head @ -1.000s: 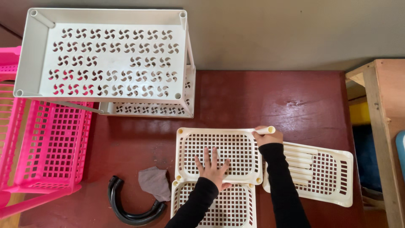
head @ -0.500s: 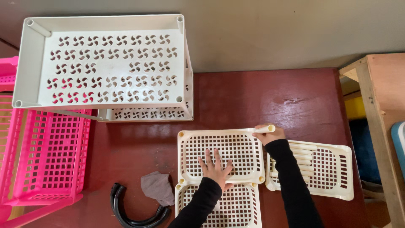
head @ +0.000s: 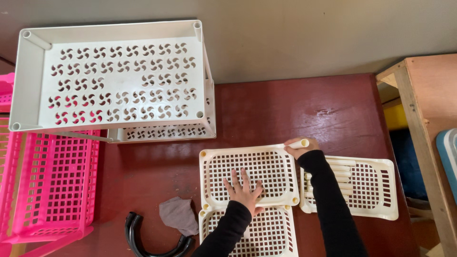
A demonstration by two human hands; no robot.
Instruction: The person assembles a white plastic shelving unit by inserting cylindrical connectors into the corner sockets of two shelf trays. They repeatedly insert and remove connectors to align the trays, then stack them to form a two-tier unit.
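Note:
A cream perforated shelf tray point(head: 215, 163) lies flat on the dark red table point(head: 285, 109). My left hand point(head: 243, 186) rests palm down on its grid, fingers spread. At the tray's far right corner my right hand point(head: 296, 148) grips a short cream tube point(head: 300, 143). A second cream tray point(head: 276, 233) lies just below the first. To the right a third cream tray point(head: 376, 185) carries several more cream tubes point(head: 340, 169).
A white assembled tiered rack point(head: 109, 76) stands at the back left. A pink plastic rack point(head: 47, 181) is at the left edge. A grey cloth point(head: 178, 214) and a black curved hose point(head: 143, 242) lie near the front. A wooden frame point(head: 419, 104) stands at right.
The view has shifted slightly. My hands stay on the tray and tube, with the right hand holding the tube at the tray's corner.

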